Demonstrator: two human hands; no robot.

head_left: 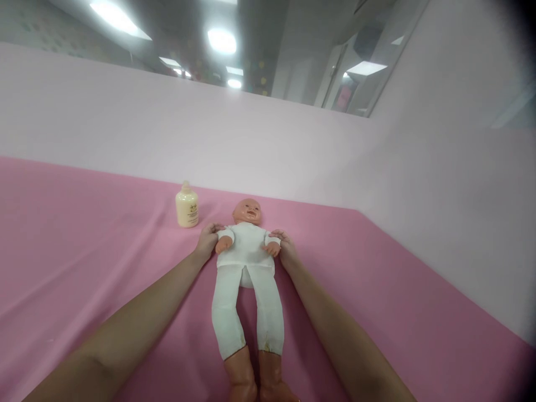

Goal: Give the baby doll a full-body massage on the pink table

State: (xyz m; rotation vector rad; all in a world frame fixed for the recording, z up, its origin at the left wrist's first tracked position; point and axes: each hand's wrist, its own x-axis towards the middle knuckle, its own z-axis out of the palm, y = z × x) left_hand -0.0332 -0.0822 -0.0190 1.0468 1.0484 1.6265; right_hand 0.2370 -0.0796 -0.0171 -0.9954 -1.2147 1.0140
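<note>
"Position?"

"Your bald, plastic-looking doll in white clothes (245, 247) lies right of the squat cream bottle (187, 209); your left hand (207, 241) and right hand (288, 249) lightly hold its arms (228, 235)."

"Step?"

"Seemingly steadying them; your next move calls for gentle, even pressure."

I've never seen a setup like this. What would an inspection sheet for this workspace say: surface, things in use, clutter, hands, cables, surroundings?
Surface: pink cover, creased on the left side.
Job's things: doll in white clothes, lying on its back; brownish marks near the trouser hems.
Clutter: pale yellow bottle, upright, just beyond the left hand; whether it is in use cannot be told.
Hands: left and right hand, both bare, one at each of the doll's sleeves; how firmly they grip is unclear.
Cables: nothing seen.
Surroundings: pale wall; bright lights show above it.
</note>
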